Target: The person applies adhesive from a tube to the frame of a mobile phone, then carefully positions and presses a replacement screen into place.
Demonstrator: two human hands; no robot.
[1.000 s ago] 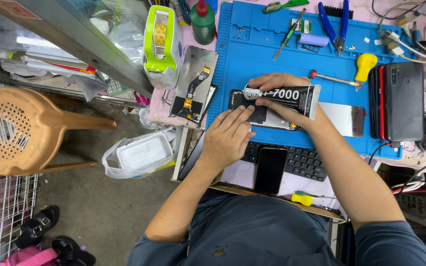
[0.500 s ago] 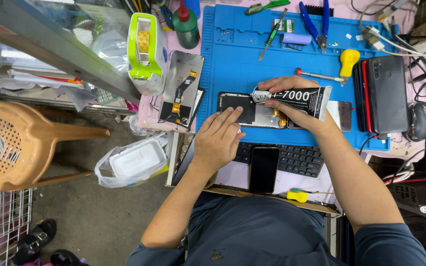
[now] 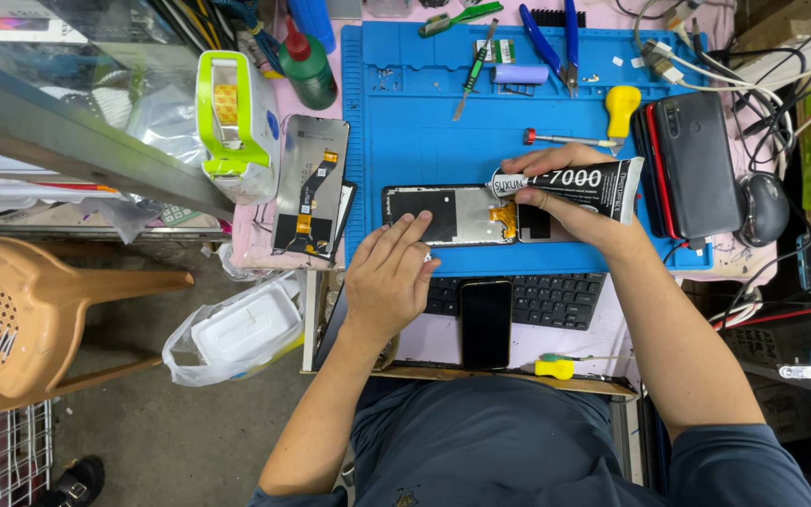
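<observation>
Phone frame (image 3: 452,214): lies on the blue mat (image 3: 405,122), long axis left-right.
Left hand (image 3: 389,272): fingers flat, pressing the frame's left end.
Right hand (image 3: 570,208): clenched round the glue tube (image 3: 570,184), nozzle at the frame's right end.

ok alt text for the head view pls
Seen from above, the right hand holds a black glue tube over an opened phone on a blue mat, while the left hand steadies the phone's near edge.

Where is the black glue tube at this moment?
In the head view, the black glue tube is in the right hand, over the blue mat, its tip at the opened phone.
</observation>
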